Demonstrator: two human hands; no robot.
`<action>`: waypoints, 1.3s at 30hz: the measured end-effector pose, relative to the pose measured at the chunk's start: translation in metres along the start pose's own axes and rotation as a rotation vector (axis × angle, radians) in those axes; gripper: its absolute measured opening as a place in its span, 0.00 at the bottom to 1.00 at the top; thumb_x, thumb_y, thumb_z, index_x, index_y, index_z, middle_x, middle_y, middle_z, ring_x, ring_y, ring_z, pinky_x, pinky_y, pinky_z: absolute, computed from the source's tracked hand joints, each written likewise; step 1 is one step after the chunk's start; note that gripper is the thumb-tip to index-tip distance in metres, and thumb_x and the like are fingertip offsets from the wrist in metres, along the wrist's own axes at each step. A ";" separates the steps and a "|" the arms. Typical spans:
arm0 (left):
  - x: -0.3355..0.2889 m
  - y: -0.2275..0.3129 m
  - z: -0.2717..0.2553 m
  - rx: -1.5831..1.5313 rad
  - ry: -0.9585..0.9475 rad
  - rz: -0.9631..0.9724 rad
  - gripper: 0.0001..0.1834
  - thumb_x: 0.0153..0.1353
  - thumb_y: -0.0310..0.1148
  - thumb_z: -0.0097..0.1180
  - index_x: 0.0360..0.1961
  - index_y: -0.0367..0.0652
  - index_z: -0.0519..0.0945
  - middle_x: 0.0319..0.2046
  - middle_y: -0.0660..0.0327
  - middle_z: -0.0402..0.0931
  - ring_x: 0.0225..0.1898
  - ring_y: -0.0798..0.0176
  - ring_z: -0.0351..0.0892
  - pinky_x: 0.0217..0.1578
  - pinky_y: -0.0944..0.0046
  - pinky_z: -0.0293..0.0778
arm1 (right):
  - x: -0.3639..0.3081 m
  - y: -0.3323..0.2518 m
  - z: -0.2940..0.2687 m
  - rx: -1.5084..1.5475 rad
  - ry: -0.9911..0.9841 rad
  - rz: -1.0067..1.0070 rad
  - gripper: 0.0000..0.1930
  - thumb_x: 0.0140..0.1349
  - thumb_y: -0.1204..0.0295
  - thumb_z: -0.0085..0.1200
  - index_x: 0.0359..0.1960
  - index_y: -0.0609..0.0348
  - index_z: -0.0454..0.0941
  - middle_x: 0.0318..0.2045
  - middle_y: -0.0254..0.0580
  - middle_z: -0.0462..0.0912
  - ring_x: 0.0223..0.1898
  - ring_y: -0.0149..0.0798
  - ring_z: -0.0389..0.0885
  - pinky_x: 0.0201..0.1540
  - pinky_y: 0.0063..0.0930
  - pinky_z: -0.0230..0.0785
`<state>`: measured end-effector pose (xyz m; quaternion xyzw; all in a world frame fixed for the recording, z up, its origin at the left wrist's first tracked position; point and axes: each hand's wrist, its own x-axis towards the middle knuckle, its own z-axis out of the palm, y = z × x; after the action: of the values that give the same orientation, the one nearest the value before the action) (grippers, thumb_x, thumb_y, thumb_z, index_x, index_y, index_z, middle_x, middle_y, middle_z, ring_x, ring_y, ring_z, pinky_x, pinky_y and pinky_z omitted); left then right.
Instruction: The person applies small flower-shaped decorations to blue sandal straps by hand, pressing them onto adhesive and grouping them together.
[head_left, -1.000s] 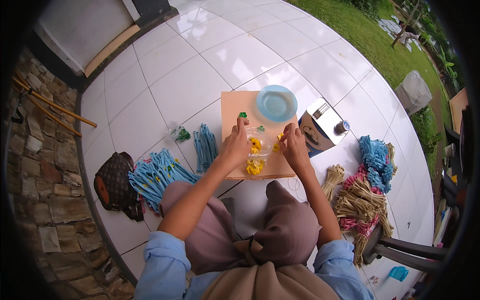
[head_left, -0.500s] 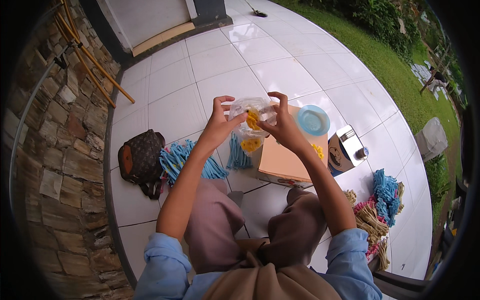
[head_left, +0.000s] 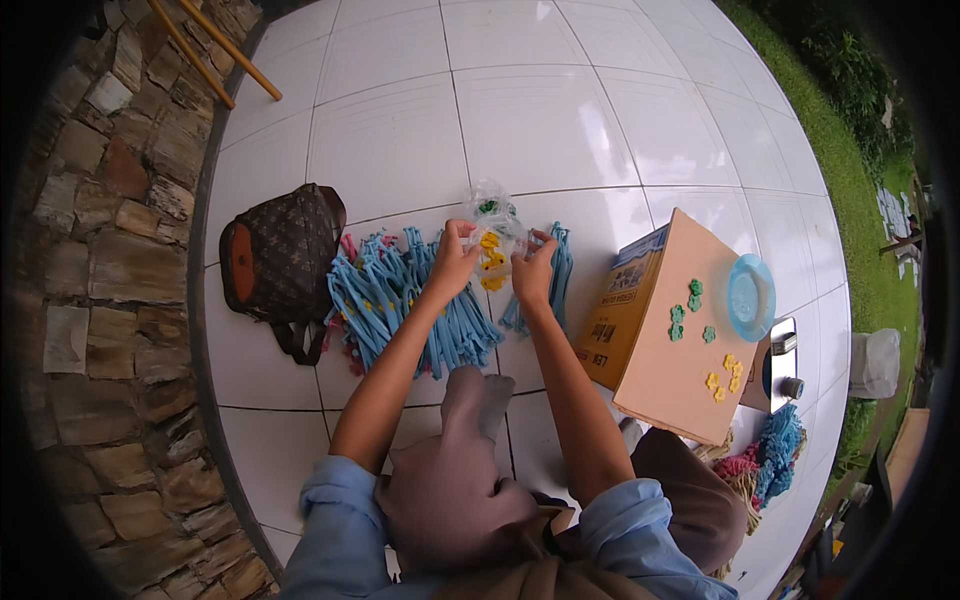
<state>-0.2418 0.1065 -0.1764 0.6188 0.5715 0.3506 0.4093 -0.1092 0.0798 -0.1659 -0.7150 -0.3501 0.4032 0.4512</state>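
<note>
A clear plastic bag (head_left: 507,230) is stretched between my two hands above the floor, left of the cardboard box (head_left: 650,345). Yellow flower-shaped pieces (head_left: 491,258) show through its film, with green ones (head_left: 487,207) near its far end. My left hand (head_left: 455,255) pinches the bag's left side between thumb and fingers. On the opposite side, my right hand (head_left: 533,265) grips the film, its fingers bent. Below my left hand lies a large pile of light blue cord bundles (head_left: 410,305). A smaller blue bundle (head_left: 562,265) lies beside my right hand.
On the box top lie several green flowers (head_left: 677,322), yellow flowers (head_left: 733,372) and a light blue plate (head_left: 750,298). A metal can (head_left: 783,365) stands right of it, near more cord bundles (head_left: 780,450). A brown patterned backpack (head_left: 285,250) rests by the stone wall (head_left: 130,260).
The view has swung left and down. My hands have carried the bag from beside the box top's edge to the floor area by the blue cords. The flowers on the box now show fully.
</note>
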 end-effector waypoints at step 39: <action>-0.115 0.258 0.156 0.216 -0.468 0.463 0.08 0.53 0.30 0.52 0.33 0.39 0.76 0.26 0.55 0.78 0.30 0.60 0.79 0.32 0.64 0.73 | -0.092 -0.060 -0.387 -0.723 -0.215 -0.157 0.16 0.55 0.80 0.45 0.46 0.62 0.66 0.26 0.49 0.79 0.29 0.39 0.79 0.30 0.29 0.71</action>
<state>-0.0039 -0.0277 -0.0036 0.8354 0.3405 0.2200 0.3711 0.1886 -0.1194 0.0175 -0.7526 -0.5688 0.2907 0.1600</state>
